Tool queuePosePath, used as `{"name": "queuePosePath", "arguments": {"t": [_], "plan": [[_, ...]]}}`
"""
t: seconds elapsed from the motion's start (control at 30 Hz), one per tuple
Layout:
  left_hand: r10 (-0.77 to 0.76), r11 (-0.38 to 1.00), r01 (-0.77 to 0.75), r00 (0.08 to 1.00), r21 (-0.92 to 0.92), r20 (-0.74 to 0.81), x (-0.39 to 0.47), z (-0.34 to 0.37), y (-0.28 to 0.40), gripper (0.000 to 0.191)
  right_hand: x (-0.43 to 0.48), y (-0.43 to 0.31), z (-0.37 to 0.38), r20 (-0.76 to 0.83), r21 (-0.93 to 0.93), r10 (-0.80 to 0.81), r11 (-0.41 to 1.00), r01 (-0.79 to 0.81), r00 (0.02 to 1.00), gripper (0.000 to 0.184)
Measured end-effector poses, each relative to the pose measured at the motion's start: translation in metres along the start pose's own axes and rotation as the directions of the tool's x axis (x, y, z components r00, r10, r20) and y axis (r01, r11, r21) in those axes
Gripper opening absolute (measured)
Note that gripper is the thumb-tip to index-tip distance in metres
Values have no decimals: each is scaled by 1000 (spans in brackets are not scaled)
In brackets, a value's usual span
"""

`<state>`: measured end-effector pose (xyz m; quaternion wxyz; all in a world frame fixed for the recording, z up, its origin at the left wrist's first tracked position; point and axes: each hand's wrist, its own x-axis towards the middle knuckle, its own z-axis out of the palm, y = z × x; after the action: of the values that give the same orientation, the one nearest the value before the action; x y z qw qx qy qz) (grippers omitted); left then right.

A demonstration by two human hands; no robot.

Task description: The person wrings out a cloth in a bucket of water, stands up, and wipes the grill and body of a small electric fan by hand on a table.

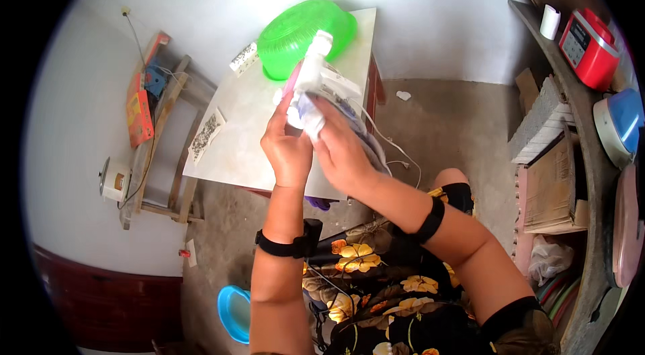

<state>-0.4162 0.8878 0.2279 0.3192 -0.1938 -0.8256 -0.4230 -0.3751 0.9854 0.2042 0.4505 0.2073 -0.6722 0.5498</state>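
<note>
My left hand (pixel 287 153) grips a white plastic device (pixel 308 75), tilted above the table; a pink part (pixel 292 82) shows along its left side. In my right hand (pixel 345 151) is a pale, bunched cloth (pixel 311 115), which touches the lower part of the device. The device's exact kind is hard to make out, as glare washes it out and the hands cover its lower end. Behind it, a green plastic basin (pixel 297 27) lies upside down on the white tabletop (pixel 237 128). Something grey (pixel 372 141), partly hidden by my right hand, rests by the table's right edge.
Fly-specked sticky sheets (pixel 206 136) lie on the table's left side. A white cable (pixel 393 143) trails to the floor. At right, a shelf (pixel 579 118) bears a red appliance (pixel 589 50) and a blue-lidded pot (pixel 622 126). A blue basin (pixel 234 312) stands on the floor.
</note>
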Motion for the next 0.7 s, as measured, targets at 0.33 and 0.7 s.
{"name": "queuePosePath", "arguments": {"t": [0.33,0.7], "plan": [[9,997,-8,1000,-72,10,1,-1,-4,47,-1,-1,-3,29,-34,6,999,-5,1000,36],[150,988,-149,988,-28,44,-11,-6,-9,56,0,4,-6,80,-55,9,998,-5,997,35]]}}
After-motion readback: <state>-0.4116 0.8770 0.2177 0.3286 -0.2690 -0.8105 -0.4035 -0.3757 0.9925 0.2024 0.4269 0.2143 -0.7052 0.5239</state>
